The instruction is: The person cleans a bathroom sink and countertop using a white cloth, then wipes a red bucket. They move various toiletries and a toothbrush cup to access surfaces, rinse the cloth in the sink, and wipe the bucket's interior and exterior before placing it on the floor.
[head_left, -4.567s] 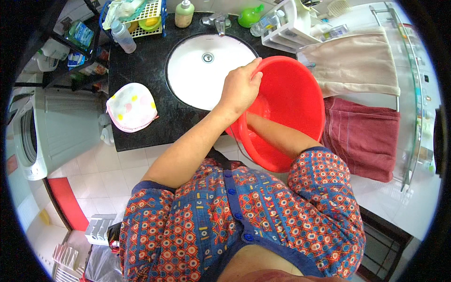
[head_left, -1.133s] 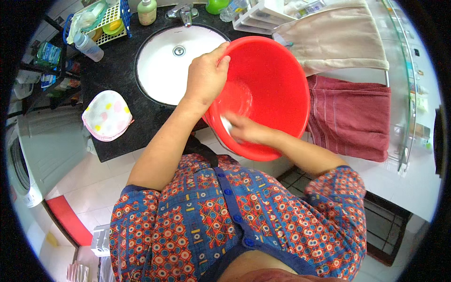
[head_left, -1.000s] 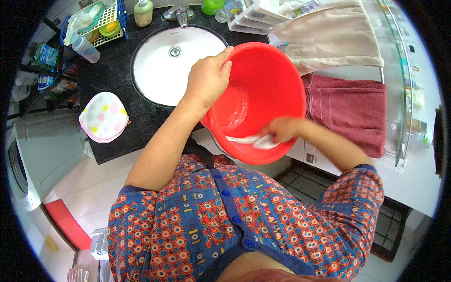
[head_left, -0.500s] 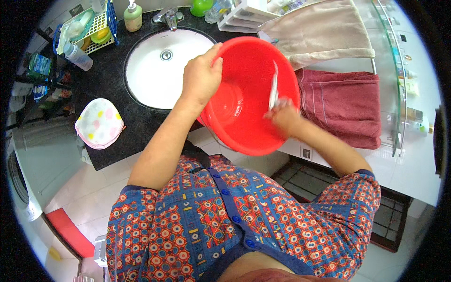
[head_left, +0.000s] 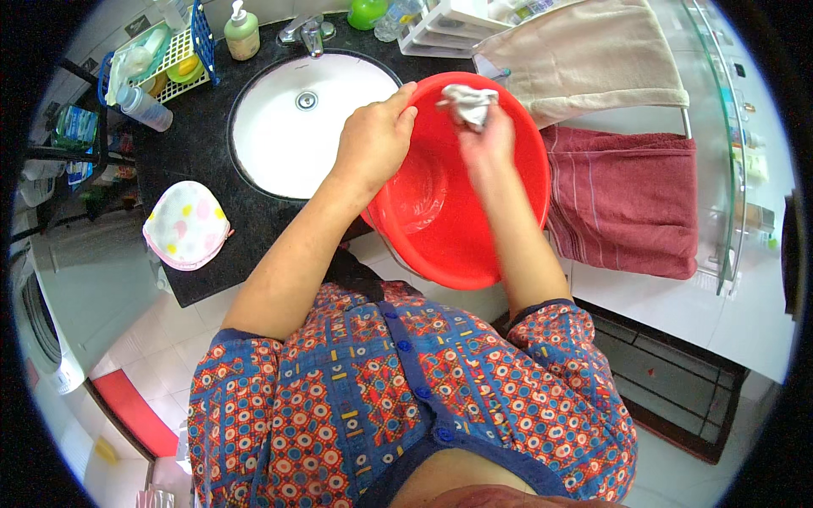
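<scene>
A red plastic bucket (head_left: 440, 229) is tilted with its mouth toward me, at the counter's front right. My left hand (head_left: 375, 146) grips its left rim, the thumb over the edge. Inside the mouth, near the far wall, my right hand (head_left: 489, 144) is closed on a crumpled whitish cloth (head_left: 471, 103); the fingers are partly blurred. A thin metal handle (head_left: 396, 252) hangs along the bucket's near left side. The white oval sink (head_left: 279, 140) lies just left of the bucket.
A soap bottle (head_left: 243, 34) stands by the tap (head_left: 310, 35). On the black counter (head_left: 190, 286) lies a zipped dotted pouch (head_left: 186, 224). A blue basket rack (head_left: 201, 42) stands at the back left. Beige (head_left: 593, 63) and maroon towels (head_left: 627, 199) hang at the right beside a glass shelf (head_left: 724, 169).
My right hand has swung from the bucket's right side up toward its far wall with the cloth. My left hand keeps its hold on the rim.
</scene>
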{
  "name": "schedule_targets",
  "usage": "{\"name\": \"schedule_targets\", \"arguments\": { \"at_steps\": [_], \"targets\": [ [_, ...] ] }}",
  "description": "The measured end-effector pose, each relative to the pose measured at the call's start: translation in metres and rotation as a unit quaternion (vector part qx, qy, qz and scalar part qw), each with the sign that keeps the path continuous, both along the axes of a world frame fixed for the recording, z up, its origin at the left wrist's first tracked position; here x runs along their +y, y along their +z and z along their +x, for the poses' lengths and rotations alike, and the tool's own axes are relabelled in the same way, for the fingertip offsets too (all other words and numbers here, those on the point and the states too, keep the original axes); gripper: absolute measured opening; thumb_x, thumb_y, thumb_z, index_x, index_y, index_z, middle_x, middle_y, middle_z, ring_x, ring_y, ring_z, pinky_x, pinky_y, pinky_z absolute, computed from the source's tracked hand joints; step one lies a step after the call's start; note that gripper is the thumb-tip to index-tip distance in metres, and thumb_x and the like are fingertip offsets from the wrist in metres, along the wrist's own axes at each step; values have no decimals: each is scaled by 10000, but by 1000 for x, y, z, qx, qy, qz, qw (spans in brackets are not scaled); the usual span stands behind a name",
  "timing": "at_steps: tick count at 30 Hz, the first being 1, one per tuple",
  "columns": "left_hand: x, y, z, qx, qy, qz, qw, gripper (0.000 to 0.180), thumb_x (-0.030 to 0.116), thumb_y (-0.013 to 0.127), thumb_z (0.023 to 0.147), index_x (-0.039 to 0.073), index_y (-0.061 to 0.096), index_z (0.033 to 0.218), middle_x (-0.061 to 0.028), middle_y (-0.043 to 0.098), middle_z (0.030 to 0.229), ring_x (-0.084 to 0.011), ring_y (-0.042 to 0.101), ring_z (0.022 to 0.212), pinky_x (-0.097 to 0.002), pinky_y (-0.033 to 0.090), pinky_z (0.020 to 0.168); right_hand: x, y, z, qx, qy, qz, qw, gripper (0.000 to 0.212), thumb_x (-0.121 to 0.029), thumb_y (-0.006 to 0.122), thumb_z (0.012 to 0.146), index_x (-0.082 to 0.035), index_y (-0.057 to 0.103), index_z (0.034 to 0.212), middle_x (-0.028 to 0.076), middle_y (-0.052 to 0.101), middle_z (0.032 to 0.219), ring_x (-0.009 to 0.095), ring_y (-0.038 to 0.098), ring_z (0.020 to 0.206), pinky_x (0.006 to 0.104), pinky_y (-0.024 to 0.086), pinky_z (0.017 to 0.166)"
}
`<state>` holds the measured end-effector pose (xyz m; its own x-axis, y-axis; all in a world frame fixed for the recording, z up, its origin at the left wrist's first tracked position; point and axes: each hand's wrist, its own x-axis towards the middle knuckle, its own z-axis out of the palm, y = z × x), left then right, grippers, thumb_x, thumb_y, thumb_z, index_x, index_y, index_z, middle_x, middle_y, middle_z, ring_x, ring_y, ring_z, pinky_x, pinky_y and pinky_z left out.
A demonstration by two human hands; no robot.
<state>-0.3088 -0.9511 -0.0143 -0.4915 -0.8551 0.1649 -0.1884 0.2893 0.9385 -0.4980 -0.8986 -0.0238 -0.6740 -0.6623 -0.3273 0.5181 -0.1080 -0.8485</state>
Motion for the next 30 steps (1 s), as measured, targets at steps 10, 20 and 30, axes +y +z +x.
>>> {"name": "schedule_targets", "arguments": {
  "at_steps": [10,20,30],
  "targets": [
    [1,-3,5,1,12,-5,1000,329,175,557,866,103,618,1181,-222,645,774,-374,639,736,-453,506,705,97,-76,-3,243,864,379,224,624,-35,555,680,-149,528,1293,102,601,1188,200,526,1134,362,407,965],
    [8,2,7,-79,-3,-31,996,355,139,556,859,104,598,1210,-237,643,833,-375,636,768,-449,504,714,35,-96,-28,815,533,229,-14,392,-259,446,906,-184,526,1283,59,527,1276,242,437,1235,404,309,1061],
    [15,0,5,-69,-5,-29,997,347,157,550,861,108,599,1201,-220,640,803,-373,629,750,-448,502,707,44,-208,53,305,379,132,864,287,-190,408,949,-89,593,1144,142,597,1167,256,557,1081,372,435,938]
  ]
}}
